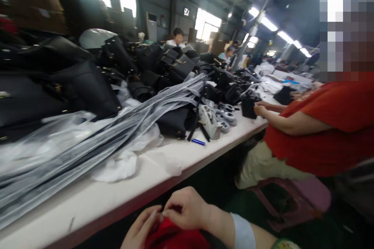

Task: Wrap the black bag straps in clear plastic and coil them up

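Note:
Low in the view, my left hand (140, 228) and my right hand (188, 207) meet fingertip to fingertip just off the table's front edge. Both are closed in a pinch. Whatever lies between the fingers is too small and blurred to name. Red cloth (177, 237) shows right below the hands; I cannot tell whether they touch it. A pale band (243, 231) circles my right forearm.
The white table (163, 159) carries long plastic-wrapped black strips (117, 134), heaped black bags (84, 85), a tape dispenser (209, 121), tape rolls (228, 117) and a blue pen (198, 142). At right a co-worker in a red shirt (321, 124) sits on a pink stool (311, 196), handling a black item (248, 105).

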Action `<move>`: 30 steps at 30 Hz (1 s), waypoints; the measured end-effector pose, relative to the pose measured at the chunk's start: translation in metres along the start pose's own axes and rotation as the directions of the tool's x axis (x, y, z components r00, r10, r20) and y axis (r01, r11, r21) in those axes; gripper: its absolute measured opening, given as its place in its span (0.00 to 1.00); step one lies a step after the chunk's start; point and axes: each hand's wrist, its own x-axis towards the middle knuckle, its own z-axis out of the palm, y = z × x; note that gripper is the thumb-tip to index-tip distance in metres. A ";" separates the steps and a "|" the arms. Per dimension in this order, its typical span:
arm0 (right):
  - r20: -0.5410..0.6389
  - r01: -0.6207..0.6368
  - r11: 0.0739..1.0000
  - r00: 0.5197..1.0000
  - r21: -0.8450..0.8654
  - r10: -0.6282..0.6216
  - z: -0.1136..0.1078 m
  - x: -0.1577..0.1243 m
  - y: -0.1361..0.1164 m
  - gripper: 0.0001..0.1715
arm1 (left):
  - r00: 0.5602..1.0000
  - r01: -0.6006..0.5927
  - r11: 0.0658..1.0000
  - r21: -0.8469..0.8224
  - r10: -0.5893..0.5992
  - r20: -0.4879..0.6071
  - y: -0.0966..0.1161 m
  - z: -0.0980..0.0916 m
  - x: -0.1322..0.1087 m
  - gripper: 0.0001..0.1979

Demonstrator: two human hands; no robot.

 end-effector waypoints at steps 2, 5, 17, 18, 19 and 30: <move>0.059 -0.044 0.998 0.997 0.041 0.041 0.007 -0.006 -0.008 0.13 | 0.987 -0.145 0.985 0.095 0.151 -0.055 0.010 0.003 -0.013 0.21; 0.136 -0.138 0.987 0.983 0.087 0.125 0.009 -0.008 -0.007 0.15 | 0.924 -0.334 0.898 0.285 0.372 -0.090 0.023 -0.006 -0.017 0.14; 0.198 -0.108 0.990 0.976 0.095 0.088 0.016 -0.006 0.010 0.18 | 0.502 0.025 0.085 0.996 0.861 -0.086 0.126 -0.102 -0.015 0.14; 0.200 -0.105 0.989 0.976 0.100 0.084 0.017 -0.006 0.010 0.18 | 0.501 0.129 0.061 0.990 0.857 -0.118 0.133 -0.109 -0.012 0.16; 0.205 -0.104 0.989 0.975 0.106 0.081 0.017 -0.007 0.009 0.18 | 0.506 0.209 0.053 0.977 0.849 -0.154 0.139 -0.116 -0.010 0.17; 0.170 -0.252 0.949 0.960 0.188 0.222 0.003 -0.004 0.010 0.21 | 0.604 0.244 0.038 0.969 0.775 -0.183 0.164 -0.109 -0.052 0.10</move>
